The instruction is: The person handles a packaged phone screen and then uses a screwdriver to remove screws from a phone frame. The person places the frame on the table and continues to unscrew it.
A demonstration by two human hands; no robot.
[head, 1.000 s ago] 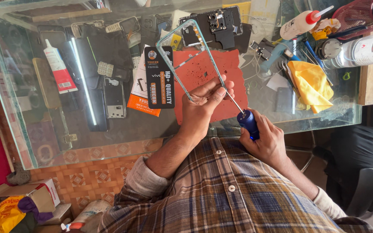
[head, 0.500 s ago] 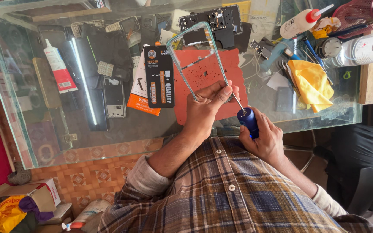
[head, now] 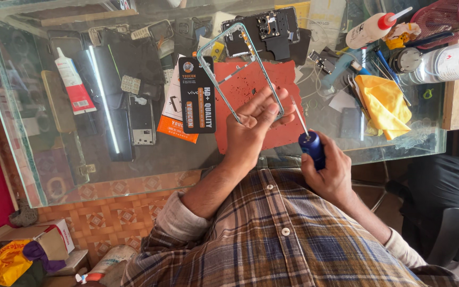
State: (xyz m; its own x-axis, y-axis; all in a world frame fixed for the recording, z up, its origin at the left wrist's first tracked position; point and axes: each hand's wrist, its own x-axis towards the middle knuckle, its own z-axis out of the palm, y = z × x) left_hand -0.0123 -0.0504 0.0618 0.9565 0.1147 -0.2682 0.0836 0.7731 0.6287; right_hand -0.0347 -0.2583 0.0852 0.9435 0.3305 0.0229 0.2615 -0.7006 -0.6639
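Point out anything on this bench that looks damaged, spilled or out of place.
The red mat under the phone frame in the left hand is speckled with dark spots, like stains or debris. A yellow cloth lies crumpled among tools. Nothing looks spilled.

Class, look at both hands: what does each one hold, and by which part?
The left hand holds the phone frame by its near end. The right hand holds the screwdriver by its blue handle.
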